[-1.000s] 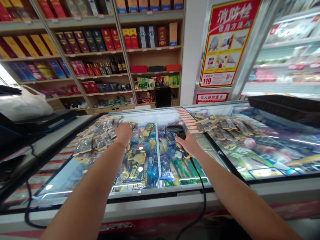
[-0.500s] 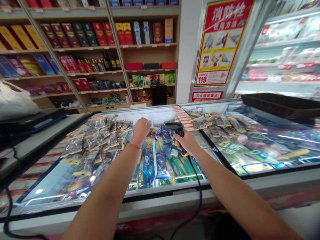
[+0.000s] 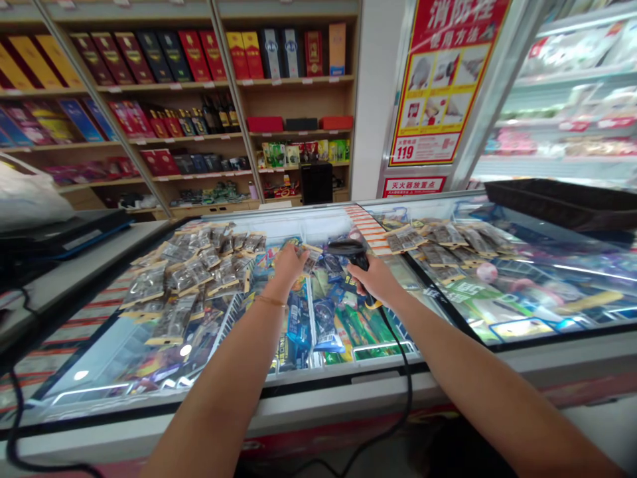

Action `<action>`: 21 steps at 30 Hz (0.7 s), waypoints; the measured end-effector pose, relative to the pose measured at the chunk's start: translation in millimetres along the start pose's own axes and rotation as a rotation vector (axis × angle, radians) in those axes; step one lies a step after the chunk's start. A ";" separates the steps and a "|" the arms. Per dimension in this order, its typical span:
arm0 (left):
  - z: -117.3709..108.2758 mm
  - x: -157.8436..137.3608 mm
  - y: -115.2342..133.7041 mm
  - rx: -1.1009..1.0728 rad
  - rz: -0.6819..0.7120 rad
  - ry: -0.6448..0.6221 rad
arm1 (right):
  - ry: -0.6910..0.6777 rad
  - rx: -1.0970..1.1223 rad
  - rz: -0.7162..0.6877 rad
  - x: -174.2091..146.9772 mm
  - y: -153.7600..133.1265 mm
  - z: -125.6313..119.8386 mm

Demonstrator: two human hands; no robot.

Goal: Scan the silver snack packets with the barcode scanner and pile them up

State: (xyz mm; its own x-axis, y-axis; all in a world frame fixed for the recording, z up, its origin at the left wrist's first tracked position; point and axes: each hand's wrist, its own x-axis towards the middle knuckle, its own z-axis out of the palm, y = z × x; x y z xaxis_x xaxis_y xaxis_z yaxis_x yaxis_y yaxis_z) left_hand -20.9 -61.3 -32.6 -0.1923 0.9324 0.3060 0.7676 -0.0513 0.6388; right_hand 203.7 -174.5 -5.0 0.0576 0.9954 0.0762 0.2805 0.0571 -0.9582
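My right hand (image 3: pixel 379 277) is wrapped round the handle of a black barcode scanner (image 3: pixel 347 248), whose head points left. A black cable runs from the scanner's handle down over the freezer's front edge. Left of it, my left hand (image 3: pixel 288 271) has its fingers closed on a small clear-and-brown packet (image 3: pixel 312 253), just short of the scanner's head. Both hands are above the freezer's opening, over colourful frozen-food bags (image 3: pixel 323 317). A pile of similar packets (image 3: pixel 196 265) lies on the glass to the left, and a smaller group of packets (image 3: pixel 450 240) lies on the right.
The chest freezer's rim (image 3: pixel 338 385) crosses the front. A black tray (image 3: pixel 562 202) rests at the back right. On the left counter are a plastic bag (image 3: pixel 30 196) and a dark flat device (image 3: pixel 84 232). Shelves of boxes (image 3: pixel 291 56) stand behind.
My left hand has shifted slightly right and lower, and the packet in its fingers shows more clearly near the scanner. My right hand still holds the scanner; the view has tilted slightly.
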 end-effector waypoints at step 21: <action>3.2 8.1 -7.4 -0.867 -0.170 0.078 | -0.078 -0.078 -0.074 -6.2 4.6 4.7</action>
State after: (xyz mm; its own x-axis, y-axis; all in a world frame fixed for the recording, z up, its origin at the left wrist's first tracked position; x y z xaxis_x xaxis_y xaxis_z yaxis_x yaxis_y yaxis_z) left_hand -26.2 -52.2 -37.1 -0.3272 0.9266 0.1854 -0.0019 -0.1969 0.9804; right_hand 200.1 -180.0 -11.3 -0.0399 0.9918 0.1217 0.3546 0.1279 -0.9262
